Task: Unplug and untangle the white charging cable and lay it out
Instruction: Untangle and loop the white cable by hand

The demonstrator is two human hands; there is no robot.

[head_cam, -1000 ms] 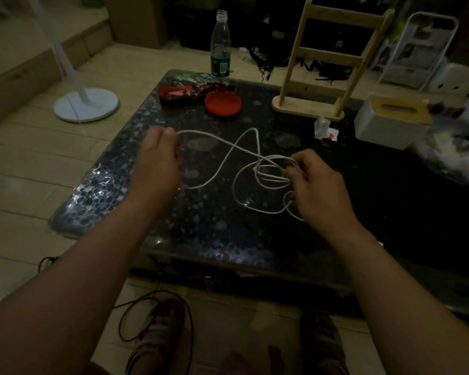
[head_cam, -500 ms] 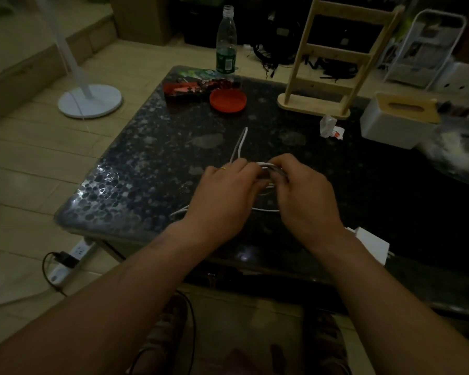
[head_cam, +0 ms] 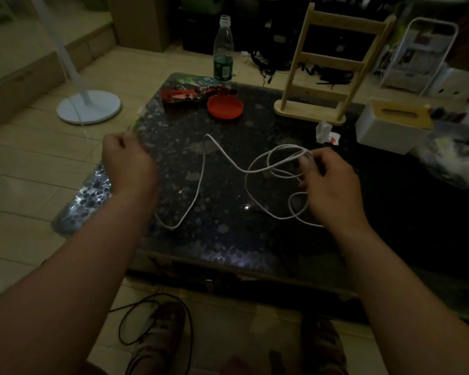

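1. The dark speckled table (head_cam: 228,239) lies under both hands.
2. The white cable (head_cam: 201,182) sprawls between them, its loops bunched by the right hand.
3. The right hand (head_cam: 328,185) pinches those loops.
4. The left hand (head_cam: 127,163) is clenched; its hold on the cable can't be seen.

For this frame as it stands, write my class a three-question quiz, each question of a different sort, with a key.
1. True or false: the white cable lies in one straight line on the table.
2. Which hand pinches the bunched loops? A) left hand B) right hand
3. Fill in: the red lid sits just in front of the plastic ______.

Key: 1 false, it bends and loops. 2 B. 3 bottle.
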